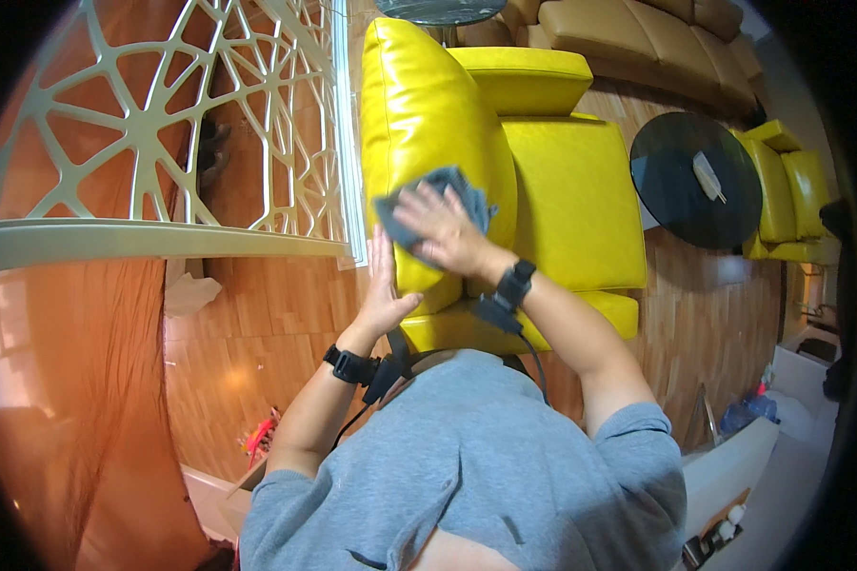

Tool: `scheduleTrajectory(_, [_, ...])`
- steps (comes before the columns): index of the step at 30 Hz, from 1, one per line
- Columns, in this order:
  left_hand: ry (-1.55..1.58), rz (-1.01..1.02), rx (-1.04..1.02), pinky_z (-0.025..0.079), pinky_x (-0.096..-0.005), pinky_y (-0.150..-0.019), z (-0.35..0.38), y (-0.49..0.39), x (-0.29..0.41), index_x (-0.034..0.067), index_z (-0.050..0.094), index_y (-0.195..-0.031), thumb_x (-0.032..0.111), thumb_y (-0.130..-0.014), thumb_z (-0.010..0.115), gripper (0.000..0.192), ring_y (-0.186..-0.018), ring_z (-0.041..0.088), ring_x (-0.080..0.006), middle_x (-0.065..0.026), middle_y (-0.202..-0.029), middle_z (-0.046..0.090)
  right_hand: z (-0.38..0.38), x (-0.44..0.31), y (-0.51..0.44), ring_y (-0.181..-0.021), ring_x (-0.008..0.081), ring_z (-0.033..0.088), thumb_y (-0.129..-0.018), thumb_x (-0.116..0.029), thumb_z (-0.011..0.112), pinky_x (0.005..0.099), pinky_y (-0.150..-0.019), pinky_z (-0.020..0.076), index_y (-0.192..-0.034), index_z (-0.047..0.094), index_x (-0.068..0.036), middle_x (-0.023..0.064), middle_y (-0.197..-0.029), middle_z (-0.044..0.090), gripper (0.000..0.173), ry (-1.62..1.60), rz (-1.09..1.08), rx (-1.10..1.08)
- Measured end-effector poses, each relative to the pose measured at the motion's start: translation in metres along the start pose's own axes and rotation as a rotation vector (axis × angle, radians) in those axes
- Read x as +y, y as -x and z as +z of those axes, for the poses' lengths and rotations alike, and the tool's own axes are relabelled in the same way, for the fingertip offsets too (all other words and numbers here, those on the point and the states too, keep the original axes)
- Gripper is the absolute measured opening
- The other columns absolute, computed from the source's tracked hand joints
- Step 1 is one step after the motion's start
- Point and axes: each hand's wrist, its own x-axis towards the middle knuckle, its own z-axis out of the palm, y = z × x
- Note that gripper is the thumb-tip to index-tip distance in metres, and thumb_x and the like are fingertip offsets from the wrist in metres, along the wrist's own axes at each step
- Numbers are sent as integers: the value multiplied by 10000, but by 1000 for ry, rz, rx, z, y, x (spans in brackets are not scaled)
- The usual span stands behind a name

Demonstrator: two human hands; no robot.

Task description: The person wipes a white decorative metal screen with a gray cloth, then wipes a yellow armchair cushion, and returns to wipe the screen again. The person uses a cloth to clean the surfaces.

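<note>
A yellow leather-look armchair (571,193) stands in front of me, its puffy back cushion (428,100) to the left of the seat. My right hand (446,228) lies flat with fingers spread on a grey-blue cloth (400,221), pressing it against the cushion's near part. The hand is slightly blurred. My left hand (386,285) rests against the cushion's left side near its lower corner, fingers extended and thumb apart, with nothing in it. Both wrists wear black straps with cabled devices.
A white lattice partition (139,128) stands close on the left, above a glossy orange-brown surface (64,400). A round black table (693,193) holds a white packet (707,175). Beyond are a tan sofa (614,32) and another yellow armchair (778,193). Wood flooring (721,307) runs between.
</note>
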Motion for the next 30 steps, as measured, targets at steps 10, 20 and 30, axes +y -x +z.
scheduleTrajectory(10, [-66,-111,-101,33,-429,-1137,13,-5,13,49,84,-1465,150,-643,667,1012,-1414,-53,-359,-203,-1528,-4,-7,-14,47,-1416,316,124,-860,-279,576,589,-1091,34,-1414,368,-256,61,-1521,230,593,-299,0,-136])
scheduleTrajectory(20, [-113,147,-282,84,-579,-1087,66,-19,86,100,38,-1485,197,-685,711,1050,-1383,-15,-475,-211,-1532,-8,-65,23,102,-1412,352,105,-896,-274,552,420,-1128,101,-1426,324,-90,161,-1515,199,605,-339,255,234])
scheduleTrajectory(30, [-232,374,-568,183,-683,-1011,157,-28,115,59,351,-1349,83,-669,661,748,-1311,106,-585,-173,-1486,198,-102,-6,196,-1394,362,166,-869,-193,579,439,-1123,130,-1390,396,-84,171,-1498,245,563,-255,377,487])
